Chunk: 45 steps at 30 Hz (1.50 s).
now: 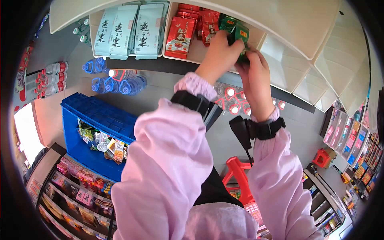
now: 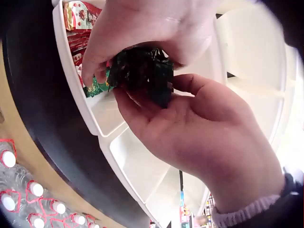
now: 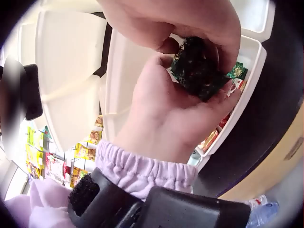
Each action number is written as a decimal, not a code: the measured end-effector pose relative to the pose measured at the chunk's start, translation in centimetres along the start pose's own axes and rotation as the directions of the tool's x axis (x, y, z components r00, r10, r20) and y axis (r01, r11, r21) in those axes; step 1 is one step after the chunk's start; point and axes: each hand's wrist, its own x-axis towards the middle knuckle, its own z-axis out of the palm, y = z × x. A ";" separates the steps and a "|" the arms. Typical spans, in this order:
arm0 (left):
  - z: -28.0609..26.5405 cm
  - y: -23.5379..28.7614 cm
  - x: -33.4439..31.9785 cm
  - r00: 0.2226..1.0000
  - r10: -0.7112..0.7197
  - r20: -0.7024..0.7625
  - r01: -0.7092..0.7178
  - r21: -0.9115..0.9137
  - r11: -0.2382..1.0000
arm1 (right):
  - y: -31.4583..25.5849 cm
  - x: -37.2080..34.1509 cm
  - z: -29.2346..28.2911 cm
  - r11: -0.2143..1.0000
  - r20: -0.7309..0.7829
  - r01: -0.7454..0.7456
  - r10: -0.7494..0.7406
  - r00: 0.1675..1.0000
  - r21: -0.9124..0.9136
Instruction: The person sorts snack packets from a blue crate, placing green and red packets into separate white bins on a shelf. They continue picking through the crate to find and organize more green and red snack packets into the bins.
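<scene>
Head view shows the green packets (image 1: 241, 33) held between your left hand (image 1: 222, 55) and right hand (image 1: 257, 78), at the compartment (image 1: 195, 49) with the red packets (image 1: 179, 36). You appear to be sorting or aligning them; the next move likely calls for a steady, gentle grip. Fingers of both hands pinch the green packets, both arms reaching forward, right palm turned toward them.

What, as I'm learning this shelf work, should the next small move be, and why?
Probably lower the held green packet toward the other green packets: the left hand and right hand hold it close to them, above the compartment they share with red packets.
</scene>
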 end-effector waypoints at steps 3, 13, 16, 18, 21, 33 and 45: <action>-0.1 -1.1 2.0 0.996 -0.050 0.076 0.038 0.161 0.986 | 1.0 2.3 0.3 0.999 -0.042 0.025 -0.027 0.999 -0.029; 0.9 -5.0 5.4 0.991 -0.135 -0.008 0.123 0.462 0.878 | 6.1 7.8 -1.2 0.879 -0.062 0.265 -0.313 0.948 -0.396; 0.7 -4.1 5.2 0.985 -0.168 -0.025 0.163 0.412 0.896 | 6.4 7.9 -0.8 0.824 0.039 0.323 -0.345 0.938 -0.466; 0.8 -4.1 4.9 0.992 -0.126 -0.024 0.125 0.400 0.908 | 6.4 7.7 -0.4 0.804 0.089 0.337 -0.339 0.937 -0.489; 0.5 -4.4 4.2 0.999 -0.032 -0.019 0.037 0.345 0.938 | 6.4 7.1 -0.6 0.702 0.123 0.350 -0.353 0.927 -0.620; -0.1 -4.1 3.0 0.994 -0.090 0.061 0.073 0.246 0.966 | 5.2 5.4 -1.6 0.616 0.256 0.269 -0.111 0.960 -0.741; -5.5 0.3 -14.5 0.994 0.062 -0.088 -0.050 0.130 0.990 | 3.7 -8.2 -0.4 0.636 0.388 0.363 -0.108 0.915 -0.681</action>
